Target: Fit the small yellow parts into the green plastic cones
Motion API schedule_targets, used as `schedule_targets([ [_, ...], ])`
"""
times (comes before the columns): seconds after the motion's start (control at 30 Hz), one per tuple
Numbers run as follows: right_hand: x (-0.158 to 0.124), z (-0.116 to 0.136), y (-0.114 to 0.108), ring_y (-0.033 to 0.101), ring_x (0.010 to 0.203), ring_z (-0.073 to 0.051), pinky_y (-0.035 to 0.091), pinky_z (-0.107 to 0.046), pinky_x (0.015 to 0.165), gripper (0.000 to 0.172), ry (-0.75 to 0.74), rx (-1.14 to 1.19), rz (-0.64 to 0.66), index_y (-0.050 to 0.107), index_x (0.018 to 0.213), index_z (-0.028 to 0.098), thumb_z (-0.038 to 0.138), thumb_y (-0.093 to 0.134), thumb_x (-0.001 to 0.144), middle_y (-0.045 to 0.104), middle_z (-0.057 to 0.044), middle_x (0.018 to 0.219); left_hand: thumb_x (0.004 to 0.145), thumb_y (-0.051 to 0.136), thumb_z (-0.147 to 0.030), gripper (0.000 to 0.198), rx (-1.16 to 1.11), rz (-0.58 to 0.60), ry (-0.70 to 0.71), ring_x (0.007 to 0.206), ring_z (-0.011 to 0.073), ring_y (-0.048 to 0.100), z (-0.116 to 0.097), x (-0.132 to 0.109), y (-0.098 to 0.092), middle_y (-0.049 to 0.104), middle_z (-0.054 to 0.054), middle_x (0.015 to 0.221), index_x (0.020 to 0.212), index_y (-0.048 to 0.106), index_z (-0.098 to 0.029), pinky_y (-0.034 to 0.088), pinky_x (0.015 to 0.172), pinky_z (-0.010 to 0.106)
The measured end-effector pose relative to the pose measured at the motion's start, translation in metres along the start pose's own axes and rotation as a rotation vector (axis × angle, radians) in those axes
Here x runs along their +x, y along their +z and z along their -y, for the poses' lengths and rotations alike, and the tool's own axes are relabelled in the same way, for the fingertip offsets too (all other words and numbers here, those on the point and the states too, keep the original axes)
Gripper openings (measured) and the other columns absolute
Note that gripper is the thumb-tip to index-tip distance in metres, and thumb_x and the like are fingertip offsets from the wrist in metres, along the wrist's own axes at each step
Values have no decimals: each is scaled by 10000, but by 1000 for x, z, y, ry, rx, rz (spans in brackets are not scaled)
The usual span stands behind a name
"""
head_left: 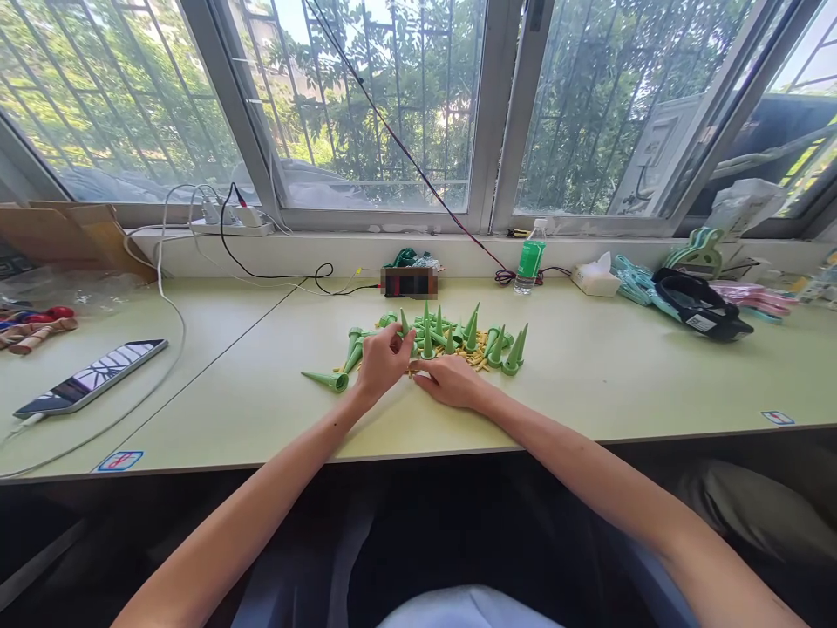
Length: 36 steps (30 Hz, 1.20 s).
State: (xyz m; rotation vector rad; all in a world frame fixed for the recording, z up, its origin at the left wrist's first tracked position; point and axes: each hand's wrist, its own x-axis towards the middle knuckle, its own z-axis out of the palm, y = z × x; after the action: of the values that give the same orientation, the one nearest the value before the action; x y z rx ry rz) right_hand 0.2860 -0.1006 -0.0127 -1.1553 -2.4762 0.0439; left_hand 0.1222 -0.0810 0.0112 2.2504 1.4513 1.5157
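My left hand [384,356] is closed around a green plastic cone spike [404,322], its tip pointing up. Close beside it, my right hand [453,381] rests low over the table, fingers bent together near the base of that spike; what they pinch, if anything, is too small to make out. Beyond both hands lies a pile of green cone spikes, some upright like the spike [495,347] on the right, others on their sides. Small yellow pieces [482,342] are scattered under and among them. One loose spike [325,379] lies on its side left of my left hand.
The pale table [621,375] runs along the window wall. A phone [91,378] with a white cable lies at left. Behind the pile stand a dark, partly blurred device [409,283] and a bottle [529,256]. Tissues [595,275] and a black visor [699,303] sit at right.
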Motion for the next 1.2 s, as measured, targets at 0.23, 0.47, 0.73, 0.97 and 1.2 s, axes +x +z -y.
schedule_targets([
  [0.23, -2, -1, 2, 627, 689, -170, 373, -245, 652, 207, -68, 91, -48, 699, 1088, 214, 282, 568, 943, 703, -36, 741, 887, 552, -396, 292, 19, -2, 6, 431, 100, 365, 2, 1, 1, 429, -58, 459, 683, 534, -187, 339, 546, 247],
  [0.47, -4, 0, 0, 577, 629, -135, 358, -230, 633, 143, -42, 178, -53, 696, 1006, 189, 255, 623, 902, 671, -10, 688, 883, 552, -420, 322, 9, 44, 3, 444, 100, 360, 2, 0, 2, 438, -53, 469, 665, 528, -184, 336, 540, 244],
  [0.73, -8, -1, -3, 542, 587, -122, 364, -232, 625, 118, 3, 222, -76, 683, 955, 169, 192, 639, 848, 632, 9, 640, 889, 544, -401, 362, 6, 100, 8, 455, 92, 331, 2, -2, 2, 416, -57, 472, 613, 450, -186, 317, 539, 249],
  [0.97, -12, -7, -1, 537, 575, -118, 364, -228, 619, 127, 14, 236, -96, 652, 928, 170, 139, 627, 807, 614, 23, 622, 900, 526, -417, 411, 10, 163, 28, 469, 93, 319, 1, -3, 2, 410, -47, 479, 577, 431, -180, 293, 537, 257],
  [1.2, -17, -13, 0, 531, 564, -120, 359, -228, 611, 152, -26, 238, -107, 596, 936, 175, 111, 596, 798, 606, 25, 635, 907, 529, -419, 417, 9, 213, 62, 471, 95, 356, 5, -6, 5, 447, -40, 491, 578, 443, -177, 278, 532, 260],
])
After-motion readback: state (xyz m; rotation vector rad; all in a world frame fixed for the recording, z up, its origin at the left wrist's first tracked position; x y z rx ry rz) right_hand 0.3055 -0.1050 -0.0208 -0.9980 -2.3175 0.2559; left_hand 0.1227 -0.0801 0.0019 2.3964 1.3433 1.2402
